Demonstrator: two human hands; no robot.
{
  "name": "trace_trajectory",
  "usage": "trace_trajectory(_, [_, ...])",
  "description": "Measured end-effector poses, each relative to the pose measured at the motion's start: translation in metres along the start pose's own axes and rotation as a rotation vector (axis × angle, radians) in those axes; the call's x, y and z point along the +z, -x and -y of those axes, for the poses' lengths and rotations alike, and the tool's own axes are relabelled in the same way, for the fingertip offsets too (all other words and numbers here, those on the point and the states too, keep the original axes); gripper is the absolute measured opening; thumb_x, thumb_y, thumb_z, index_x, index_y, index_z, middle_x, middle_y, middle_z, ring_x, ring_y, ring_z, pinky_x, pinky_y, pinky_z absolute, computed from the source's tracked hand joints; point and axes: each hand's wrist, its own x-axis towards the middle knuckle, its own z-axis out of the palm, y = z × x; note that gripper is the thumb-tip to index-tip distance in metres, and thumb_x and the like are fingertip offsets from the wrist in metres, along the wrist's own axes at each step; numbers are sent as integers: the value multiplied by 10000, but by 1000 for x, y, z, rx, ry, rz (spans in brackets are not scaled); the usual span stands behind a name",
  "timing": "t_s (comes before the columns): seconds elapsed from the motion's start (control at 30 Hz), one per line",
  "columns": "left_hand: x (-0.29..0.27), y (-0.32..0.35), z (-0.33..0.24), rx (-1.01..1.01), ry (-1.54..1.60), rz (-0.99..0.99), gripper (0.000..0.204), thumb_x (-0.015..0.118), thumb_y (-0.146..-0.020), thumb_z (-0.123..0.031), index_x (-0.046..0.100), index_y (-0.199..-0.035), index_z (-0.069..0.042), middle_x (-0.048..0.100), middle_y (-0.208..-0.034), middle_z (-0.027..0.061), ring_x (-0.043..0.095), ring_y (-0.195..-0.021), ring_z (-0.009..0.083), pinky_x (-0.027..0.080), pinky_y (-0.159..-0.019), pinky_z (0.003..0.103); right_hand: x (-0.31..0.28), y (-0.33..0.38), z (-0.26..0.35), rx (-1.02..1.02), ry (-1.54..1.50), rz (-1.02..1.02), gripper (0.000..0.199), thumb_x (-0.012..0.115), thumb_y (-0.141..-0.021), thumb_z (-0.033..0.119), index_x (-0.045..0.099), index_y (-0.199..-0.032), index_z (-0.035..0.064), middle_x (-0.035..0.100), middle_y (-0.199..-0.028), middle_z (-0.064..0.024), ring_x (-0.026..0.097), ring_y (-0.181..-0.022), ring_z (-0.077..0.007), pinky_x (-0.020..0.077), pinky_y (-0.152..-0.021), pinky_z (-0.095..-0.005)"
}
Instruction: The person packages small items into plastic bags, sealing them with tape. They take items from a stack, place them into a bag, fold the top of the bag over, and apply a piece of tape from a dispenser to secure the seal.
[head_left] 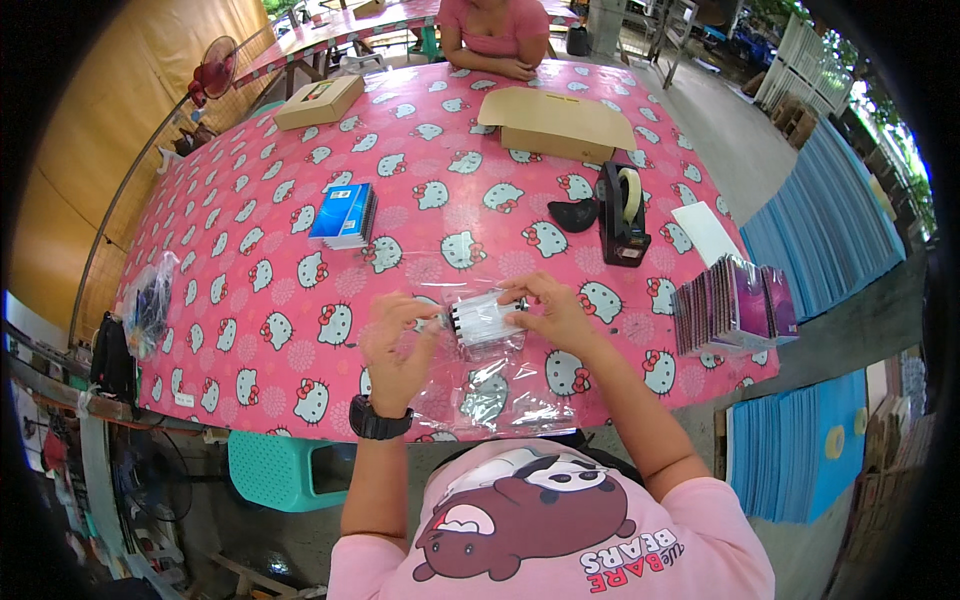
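A small white stack with black coil-like binding along its left side, apparently spiral notebooks, lies on clear plastic film at the table's near edge. My right hand grips the stack's right end, thumb and fingers bent around it. On the other side, my left hand is closed in a pinch beside the binding, where it seems to hold an edge of the film. A black watch is on my left wrist. The film spreads under the stack and toward me.
A tape dispenser stands right of centre beside a black curved piece. Purple spiral notebooks are stacked at right, blue ones at left. Cardboard boxes lie farther back. A person sits across the table.
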Motion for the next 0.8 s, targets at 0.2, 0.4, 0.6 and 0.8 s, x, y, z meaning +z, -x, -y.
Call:
trace_trajectory(0.2, [23, 51, 39, -55, -174, 182, 519, 541, -666, -13, 563, -1182, -68, 528, -1227, 109, 420, -1197, 315, 283, -1038, 443, 4, -2, 3, -155, 189, 60, 515, 742, -670, 104, 566, -1153, 67, 675, -1007, -16, 524, -961, -234, 435, -863, -364])
trace_trajectory(0.4, [23, 55, 41, -49, -187, 285, 622, 546, -636, -41, 540, -1249, -144, 446, -1360, 55, 320, -1273, 330, 241, -1044, 469, 8, 1, 6, -146, 302, 122, 605, 728, -692, 183, 516, -1249, 79, 659, -1086, -22, 521, -982, -241, 419, -883, -355])
trace_trajectory(0.6, [26, 42, 36, 3, -281, 435, 700, 582, -612, -65, 509, -1291, -216, 416, -1397, 14, 256, -1327, 341, 199, -1048, 516, 9, 0, 3, -142, 298, 143, 792, 734, -698, 182, 345, -1382, 90, 649, -1107, -25, 507, -1009, -274, 406, -907, -380])
trace_trajectory(0.8, [33, 35, 31, 15, -343, 471, 724, 625, -603, -90, 500, -1294, -265, 390, -1416, -14, 216, -1356, 347, 150, -1066, 548, 9, -3, -2, -211, 326, 106, 916, 762, -684, 191, 233, -1425, 91, 630, -1141, -65, 499, -1049, -295, 399, -924, -397])
